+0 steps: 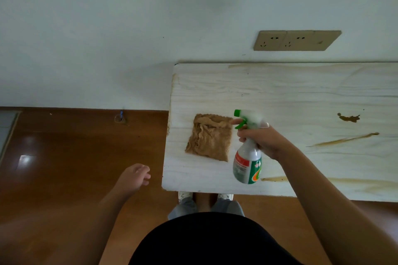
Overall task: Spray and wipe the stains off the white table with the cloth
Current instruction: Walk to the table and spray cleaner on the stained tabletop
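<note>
My right hand (261, 139) grips the neck of a white spray bottle (247, 163) with a green trigger and nozzle, held tilted above the white table (301, 97); one finger lies on the trigger. A crumpled tan cloth (210, 137) lies on the table's left part, just left of the bottle. Brown stains mark the table: a blot (349, 117) at the right, a long streak (344, 139) below it, and smears (274, 178) along the near edge. My left hand (134, 176) hangs over the floor left of the table, fingers loose, holding nothing.
The table stands against a pale wall with a beige socket strip (296, 40) above it. Brown wooden floor (64, 157) spreads to the left. My shoes (185, 196) show under the table's near edge.
</note>
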